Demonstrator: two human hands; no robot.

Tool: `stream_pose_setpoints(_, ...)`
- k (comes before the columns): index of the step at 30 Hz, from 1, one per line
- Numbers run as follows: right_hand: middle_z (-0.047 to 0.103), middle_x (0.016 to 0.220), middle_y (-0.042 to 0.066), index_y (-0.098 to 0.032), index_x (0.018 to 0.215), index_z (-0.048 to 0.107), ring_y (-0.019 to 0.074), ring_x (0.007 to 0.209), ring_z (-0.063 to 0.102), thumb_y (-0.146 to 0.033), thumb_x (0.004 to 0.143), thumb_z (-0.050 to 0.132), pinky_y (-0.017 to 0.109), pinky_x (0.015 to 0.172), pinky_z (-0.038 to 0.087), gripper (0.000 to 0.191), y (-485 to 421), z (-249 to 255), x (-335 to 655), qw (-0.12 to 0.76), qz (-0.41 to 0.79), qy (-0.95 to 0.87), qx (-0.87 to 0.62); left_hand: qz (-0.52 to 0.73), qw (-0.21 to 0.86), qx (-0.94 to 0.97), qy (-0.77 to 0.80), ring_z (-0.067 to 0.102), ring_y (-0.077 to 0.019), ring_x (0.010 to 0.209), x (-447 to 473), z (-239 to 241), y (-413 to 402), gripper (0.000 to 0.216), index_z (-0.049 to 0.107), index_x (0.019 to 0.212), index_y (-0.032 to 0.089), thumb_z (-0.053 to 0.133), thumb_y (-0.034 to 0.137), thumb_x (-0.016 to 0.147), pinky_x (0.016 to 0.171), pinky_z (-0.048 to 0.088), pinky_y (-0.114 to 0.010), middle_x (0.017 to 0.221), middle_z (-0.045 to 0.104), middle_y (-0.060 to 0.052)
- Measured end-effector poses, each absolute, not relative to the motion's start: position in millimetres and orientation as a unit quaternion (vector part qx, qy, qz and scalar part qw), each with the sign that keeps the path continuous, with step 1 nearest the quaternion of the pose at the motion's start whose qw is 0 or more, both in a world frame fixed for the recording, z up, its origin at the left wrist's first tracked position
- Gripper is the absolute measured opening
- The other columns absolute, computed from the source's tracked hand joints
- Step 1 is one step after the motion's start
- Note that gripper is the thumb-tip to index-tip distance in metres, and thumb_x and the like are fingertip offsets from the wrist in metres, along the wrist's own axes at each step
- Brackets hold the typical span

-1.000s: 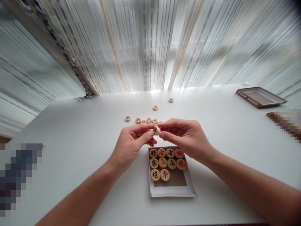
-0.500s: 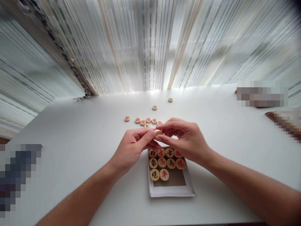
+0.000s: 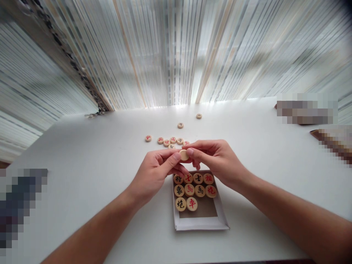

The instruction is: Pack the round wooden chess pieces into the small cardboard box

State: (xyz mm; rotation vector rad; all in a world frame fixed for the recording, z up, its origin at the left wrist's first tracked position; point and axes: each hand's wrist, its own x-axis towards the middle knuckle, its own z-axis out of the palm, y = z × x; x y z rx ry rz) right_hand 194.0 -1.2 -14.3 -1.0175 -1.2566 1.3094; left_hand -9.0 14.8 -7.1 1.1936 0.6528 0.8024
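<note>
Between both hands, above the far edge of a shallow white box (image 3: 202, 223), is a round wooden Chinese chess piece (image 3: 183, 155), a plain pale face toward me. My left hand (image 3: 159, 167) pinches it at its left side with thumb and fingers. On its right side, the thumb and fingers of my right hand (image 3: 214, 156) grip it too. Inside the box, larger pieces lie in rows, among them a red-marked piece (image 3: 191, 204) and a black-marked piece (image 3: 180, 204) nearest me. My fingers partly cover the far row.
Beyond my hands, several smaller pieces lie on the white table (image 3: 110, 183), including a red-marked one (image 3: 148, 138) at left and one (image 3: 198, 116) farthest back. A striped curtain (image 3: 170, 55) hangs behind the table. Blurred-out items (image 3: 305, 112) sit at the right and left edges.
The held piece has turned from edge-on to show its flat plain face. My right thumb has come up onto that face, while my left hand has stayed nearly still.
</note>
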Motion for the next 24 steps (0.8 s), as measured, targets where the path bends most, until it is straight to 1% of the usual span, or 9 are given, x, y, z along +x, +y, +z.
stream_pose_setpoints(3,0.081,0.08,0.005,-0.024,0.103,0.09,0.0107,0.058,0.061,-0.04,0.084,0.092,0.026,0.057,0.055,0.025,-0.6,-15.8,194.1,0.499,0.55,-0.522,-0.419,0.355,0.731,0.504,0.291,0.074,-0.0114,0.075,-9.3,-6.0,16.0,0.021,0.088,0.11,0.016,0.074,0.03,0.102,0.073,0.062,-0.019,0.098,0.083,-0.011)
stream_pose_setpoints(6,0.084,0.091,0.007,-0.025,0.102,0.091,0.0106,0.059,0.061,-0.036,0.077,0.097,0.026,0.056,0.055,0.028,-0.2,-15.3,192.7,0.496,0.558,-0.52,-0.416,0.35,0.755,0.472,0.291,0.076,-0.0128,0.076,-9.6,-5.7,16.5,0.02,0.088,0.106,0.014,0.075,0.029,0.101,0.072,0.062,-0.019,0.094,0.083,-0.012)
stream_pose_setpoints(8,0.084,0.094,0.008,-0.024,0.101,0.091,0.011,0.06,0.06,-0.034,0.072,0.1,0.026,0.055,0.054,0.032,-0.1,-14.2,191.4,0.497,0.564,-0.51,-0.417,0.348,0.763,0.458,0.296,0.078,-0.0141,0.076,-9.8,-6.2,16.3,0.02,0.089,0.105,0.014,0.079,0.03,0.098,0.071,0.063,-0.019,0.094,0.084,-0.012)
stream_pose_setpoints(12,0.079,0.077,0.004,-0.022,0.094,0.09,0.0113,0.059,0.057,-0.028,0.06,0.105,0.023,0.05,0.048,0.038,-0.1,-13.6,189.7,0.5,0.581,-0.476,-0.431,0.347,0.759,0.459,0.305,0.08,-0.0157,0.075,-9.4,-7.9,15.4,0.021,0.089,0.106,0.015,0.084,0.031,0.093,0.071,0.065,-0.021,0.1,0.085,-0.013)
stream_pose_setpoints(16,0.075,0.07,0.002,-0.02,0.086,0.089,0.0095,0.056,0.053,-0.025,0.056,0.106,0.021,0.047,0.04,0.035,0.4,-14.5,189.6,0.501,0.59,-0.459,-0.437,0.346,0.741,0.483,0.314,0.08,-0.0161,0.079,-8.1,-9.3,14.1,0.022,0.089,0.111,0.018,0.083,0.031,0.095,0.074,0.066,-0.022,0.101,0.085,-0.012)
stream_pose_setpoints(20,0.074,0.065,0.0,-0.021,0.084,0.089,0.0093,0.054,0.053,-0.025,0.056,0.106,0.023,0.048,0.042,0.033,0.6,-13.7,189.4,0.506,0.598,-0.455,-0.423,0.35,0.721,0.505,0.322,0.079,-0.0164,0.078,-8.0,-10.2,13.0,0.024,0.088,0.113,0.018,0.083,0.033,0.095,0.076,0.066,-0.025,0.101,0.085,-0.011)
stream_pose_setpoints(24,0.074,0.067,0.001,-0.021,0.084,0.089,0.0111,0.056,0.055,-0.029,0.058,0.105,0.027,0.052,0.046,0.032,0.2,-12.5,188.4,0.514,0.59,-0.463,-0.417,0.355,0.701,0.523,0.329,0.078,-0.0173,0.077,-8.4,-10.1,12.7,0.028,0.088,0.116,0.017,0.084,0.035,0.094,0.076,0.065,-0.027,0.097,0.085,-0.011)
